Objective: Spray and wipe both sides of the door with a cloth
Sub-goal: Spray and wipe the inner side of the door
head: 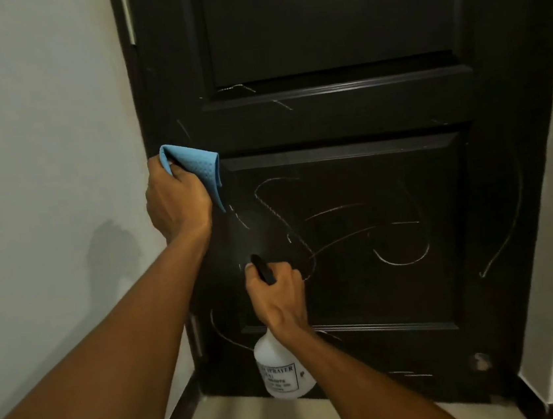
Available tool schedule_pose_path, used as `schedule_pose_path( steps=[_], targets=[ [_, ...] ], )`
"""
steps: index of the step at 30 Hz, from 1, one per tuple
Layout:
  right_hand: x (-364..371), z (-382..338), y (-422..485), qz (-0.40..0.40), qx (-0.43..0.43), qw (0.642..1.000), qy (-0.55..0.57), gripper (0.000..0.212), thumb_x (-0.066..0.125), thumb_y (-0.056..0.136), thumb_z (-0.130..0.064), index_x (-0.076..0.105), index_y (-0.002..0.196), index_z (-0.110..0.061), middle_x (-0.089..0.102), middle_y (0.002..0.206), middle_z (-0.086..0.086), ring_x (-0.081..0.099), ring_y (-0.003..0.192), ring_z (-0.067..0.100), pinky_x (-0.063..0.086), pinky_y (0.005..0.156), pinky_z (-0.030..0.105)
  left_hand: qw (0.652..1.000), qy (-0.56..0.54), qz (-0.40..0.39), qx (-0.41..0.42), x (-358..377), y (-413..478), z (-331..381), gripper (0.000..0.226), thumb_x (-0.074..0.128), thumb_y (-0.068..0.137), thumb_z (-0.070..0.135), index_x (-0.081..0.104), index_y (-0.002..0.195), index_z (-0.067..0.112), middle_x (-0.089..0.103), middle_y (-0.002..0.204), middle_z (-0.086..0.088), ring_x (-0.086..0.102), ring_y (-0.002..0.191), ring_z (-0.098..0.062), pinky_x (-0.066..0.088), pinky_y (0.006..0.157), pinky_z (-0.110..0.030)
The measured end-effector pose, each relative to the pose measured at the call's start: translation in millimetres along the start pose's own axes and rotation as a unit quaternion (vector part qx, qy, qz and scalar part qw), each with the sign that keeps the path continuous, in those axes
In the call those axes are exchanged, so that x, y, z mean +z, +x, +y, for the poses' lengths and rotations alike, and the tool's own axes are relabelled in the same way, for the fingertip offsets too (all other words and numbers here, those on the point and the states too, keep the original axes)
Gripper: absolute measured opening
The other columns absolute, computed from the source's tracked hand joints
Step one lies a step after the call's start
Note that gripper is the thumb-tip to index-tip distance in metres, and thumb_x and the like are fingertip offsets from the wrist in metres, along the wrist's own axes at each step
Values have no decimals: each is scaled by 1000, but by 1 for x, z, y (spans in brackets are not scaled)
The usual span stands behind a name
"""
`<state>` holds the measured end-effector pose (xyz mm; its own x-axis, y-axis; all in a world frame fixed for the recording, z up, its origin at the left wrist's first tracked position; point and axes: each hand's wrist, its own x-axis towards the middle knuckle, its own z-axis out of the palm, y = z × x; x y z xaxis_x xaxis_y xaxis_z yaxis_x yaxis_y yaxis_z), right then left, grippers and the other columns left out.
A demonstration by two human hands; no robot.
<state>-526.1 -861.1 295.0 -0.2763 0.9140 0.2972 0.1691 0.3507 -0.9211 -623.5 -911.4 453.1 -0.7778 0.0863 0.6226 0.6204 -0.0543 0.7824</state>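
Head view shows the black door [343,112] before the person, its lower panel covered with pale scribbles [400,263]; the left hand [177,200] grips a folded blue cloth [199,164] at the upper left corner of this panel, close to the door's surface. The right hand [278,295] is curled round the neck of a white spray bottle [281,370], whose black nozzle points at the panel; a pale wall [35,133] stands at the left.

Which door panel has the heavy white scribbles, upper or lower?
The lower panel, in front of the spray bottle, is looped with white lines; the upper panel shows only faint streaks.
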Motion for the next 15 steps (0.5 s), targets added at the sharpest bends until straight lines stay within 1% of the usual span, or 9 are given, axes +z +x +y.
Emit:
schedule_pose_path(
  steps=[3, 5, 6, 8, 9, 12, 14, 15],
  targets=[
    [24, 9, -17, -37, 22, 999, -11, 28, 60, 93, -55, 61, 90, -27, 63, 96, -1, 65, 85, 12, 61, 79, 33, 1000, 15, 10, -1, -9, 9, -14, 32, 34, 105, 31, 54, 126, 17, 66, 114, -4, 65, 100, -22, 55, 85, -37],
    [31, 19, -31, -58, 51, 997, -5, 23, 60, 95, -51, 57, 92, -29, 61, 97, -5, 64, 85, 10, 60, 79, 28, 1000, 20, 5, -9, -10, 10, -23, 32, 34, 106, 32, 53, 126, 16, 66, 114, -5, 65, 100, -22, 55, 85, -36],
    [33, 28, -36, -61, 66, 996, -1, 21, 60, 96, -51, 55, 96, -30, 56, 98, -8, 63, 88, 10, 59, 81, 27, 1000, 22, 1, -12, -9, 8, -27, 32, 34, 106, 31, 53, 127, 16, 66, 114, -4, 65, 100, -22, 54, 84, -35],
    [33, 44, -48, -53, 80, 995, 5, 23, 58, 96, -54, 53, 106, -34, 45, 99, -14, 58, 94, 10, 57, 88, 30, 1000, 21, -9, -15, -7, 2, -34, 33, 33, 106, 31, 53, 128, 16, 66, 114, -4, 64, 101, -21, 53, 84, -34],
    [32, 54, -52, -44, 87, 995, 1, 23, 58, 96, -54, 53, 104, -34, 43, 99, -14, 57, 94, 9, 56, 88, 29, 1000, 19, -14, -17, -4, -2, -37, 33, 33, 106, 31, 53, 128, 16, 66, 114, -4, 64, 101, -21, 53, 84, -34],
    [22, 83, -58, 6, 110, 993, -47, 27, 59, 94, -55, 57, 95, -28, 48, 95, -8, 57, 85, 9, 53, 75, 26, 999, 12, -28, -26, 7, -11, -46, 32, 32, 105, 32, 53, 126, 18, 65, 114, -4, 64, 103, -22, 53, 87, -38],
    [10, 102, -61, 12, 116, 991, -69, 29, 60, 93, -55, 61, 94, -26, 53, 95, -5, 57, 82, 9, 49, 68, 23, 999, 9, -43, -33, 16, -20, -50, 31, 32, 105, 31, 53, 125, 19, 65, 114, -3, 63, 104, -21, 53, 89, -39],
    [3, 113, -61, 13, 116, 991, -73, 29, 60, 93, -55, 62, 92, -27, 58, 96, -3, 59, 82, 9, 51, 68, 23, 998, 4, -54, -40, 21, -27, -52, 31, 33, 105, 31, 53, 125, 19, 64, 115, -2, 63, 104, -20, 52, 90, -39]
  ],
)
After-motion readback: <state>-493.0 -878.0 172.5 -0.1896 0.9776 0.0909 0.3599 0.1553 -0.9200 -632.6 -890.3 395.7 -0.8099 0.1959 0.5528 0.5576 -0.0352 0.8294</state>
